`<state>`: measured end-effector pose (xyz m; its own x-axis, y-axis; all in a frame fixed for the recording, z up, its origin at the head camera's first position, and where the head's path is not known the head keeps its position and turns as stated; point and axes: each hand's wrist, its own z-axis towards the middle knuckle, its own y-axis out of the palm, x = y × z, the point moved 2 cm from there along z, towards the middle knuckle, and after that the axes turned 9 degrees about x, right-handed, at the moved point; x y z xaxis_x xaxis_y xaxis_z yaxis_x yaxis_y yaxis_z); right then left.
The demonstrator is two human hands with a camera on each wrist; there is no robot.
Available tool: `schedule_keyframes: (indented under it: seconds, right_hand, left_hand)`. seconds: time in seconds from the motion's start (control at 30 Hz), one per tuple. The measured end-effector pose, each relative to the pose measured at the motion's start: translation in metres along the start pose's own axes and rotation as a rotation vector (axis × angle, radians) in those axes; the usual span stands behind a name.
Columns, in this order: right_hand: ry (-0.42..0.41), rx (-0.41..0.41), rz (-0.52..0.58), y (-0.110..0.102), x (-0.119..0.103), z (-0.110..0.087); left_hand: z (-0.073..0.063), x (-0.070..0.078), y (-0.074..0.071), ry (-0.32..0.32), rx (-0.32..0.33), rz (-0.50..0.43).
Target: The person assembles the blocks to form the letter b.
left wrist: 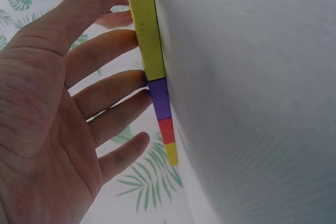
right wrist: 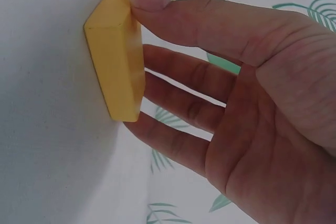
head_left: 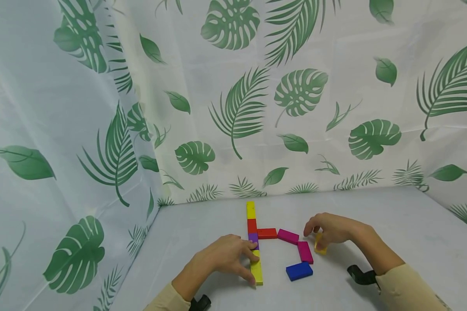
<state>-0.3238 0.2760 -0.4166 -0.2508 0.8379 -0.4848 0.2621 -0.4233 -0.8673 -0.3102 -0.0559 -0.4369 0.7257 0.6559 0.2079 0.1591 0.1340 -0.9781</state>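
Note:
A straight column of domino-like blocks lies on the table: a yellow block (head_left: 251, 210) at the far end, then a red block (head_left: 252, 226), a purple block (head_left: 255, 246) and a long yellow stretch (head_left: 257, 276). My left hand (head_left: 229, 257) rests along its left side, fingertips touching the purple and near yellow parts. From the column curve a second red block (head_left: 267, 233), two magenta blocks (head_left: 288, 236) and a blue block (head_left: 299, 271). Right of the curve, my right hand (head_left: 332, 229) holds an orange-yellow block (right wrist: 113, 61) between thumb and fingers, close to the tabletop.
The white tabletop (head_left: 202, 220) meets a leaf-patterned sheet (head_left: 233, 172) at the back and another at the left. Black wrist-worn devices (head_left: 361, 275) sit beneath both forearms. The blue block lies by the near end of the second magenta block.

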Motion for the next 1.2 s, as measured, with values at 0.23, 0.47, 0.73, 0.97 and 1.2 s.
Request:
schedule_keyframes:
  seconds: [0.23, 0.47, 0.73, 0.97, 1.2]
  right_hand:
    - [-0.025, 0.016, 0.002, 0.0019, 0.0017, 0.0010]
    - [-0.041, 0.041, 0.008, 0.0030, 0.0033, 0.0018]
    - [-0.018, 0.010, 0.015, 0.0029, 0.0035, -0.0006]
    - [-0.026, 0.010, -0.005, 0.0039, 0.0041, -0.0010]
    - [-0.057, 0.061, -0.026, 0.0068, 0.0073, 0.0021]
  left_hand:
    - [0.0002, -0.0005, 0.0006, 0.000, 0.001, -0.008]
    - [0.0010, -0.0013, 0.0018, -0.001, 0.001, -0.010]
    - [0.0011, -0.0008, 0.0012, 0.002, 0.001, -0.010]
    - [-0.0001, 0.0002, -0.0002, 0.003, -0.003, -0.003]
    - [0.0004, 0.0003, -0.0010, 0.000, -0.001, -0.001]
